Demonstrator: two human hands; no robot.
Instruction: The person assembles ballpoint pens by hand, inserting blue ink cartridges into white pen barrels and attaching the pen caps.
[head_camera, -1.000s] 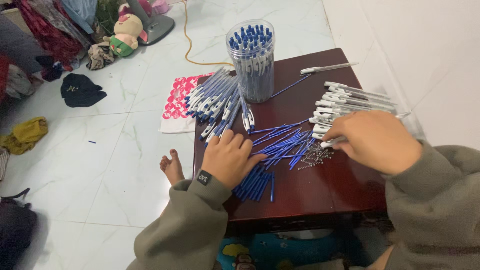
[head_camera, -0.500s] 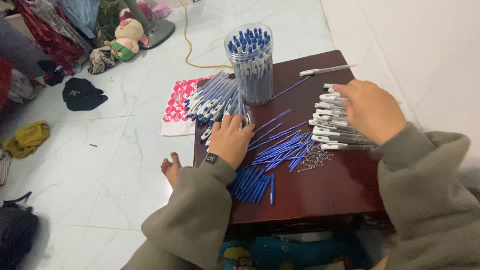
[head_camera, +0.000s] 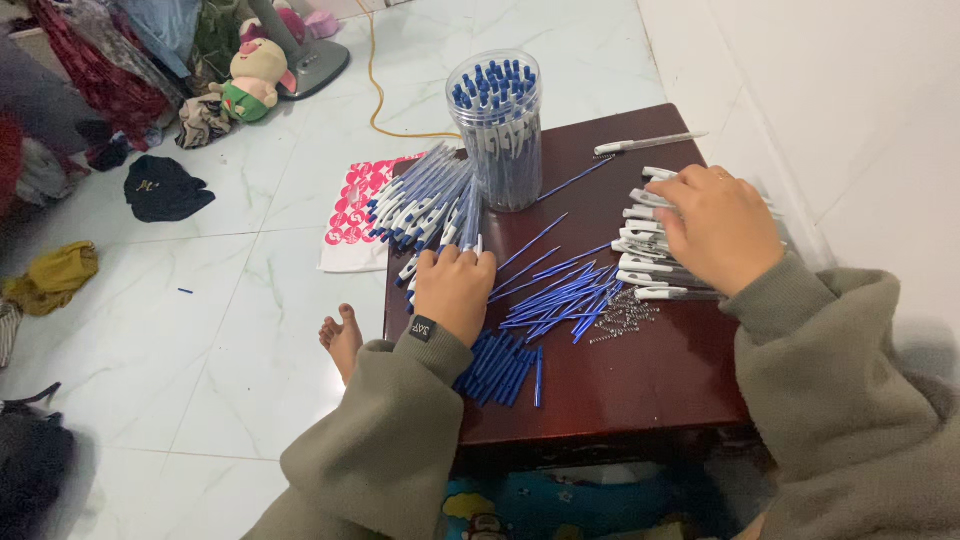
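Nearest you, your left hand (head_camera: 455, 290) has slid forward off the loose blue refills (head_camera: 560, 295) to the near end of the heap of assembled pens (head_camera: 425, 205) — its fingers curl down over the pen tips, though whether the grip has closed on one you cannot tell. Your right hand (head_camera: 720, 225) has moved up the stack of white pen barrels (head_camera: 650, 265), lying flat and open on them. So both hands have shifted to fresh stock. The heaped pens run long-axis away from you, leaning left; the barrels lie crosswise on the bench (head_camera: 640, 390), ends pointing left. Beyond stands the clear jar of pens (head_camera: 497, 135).
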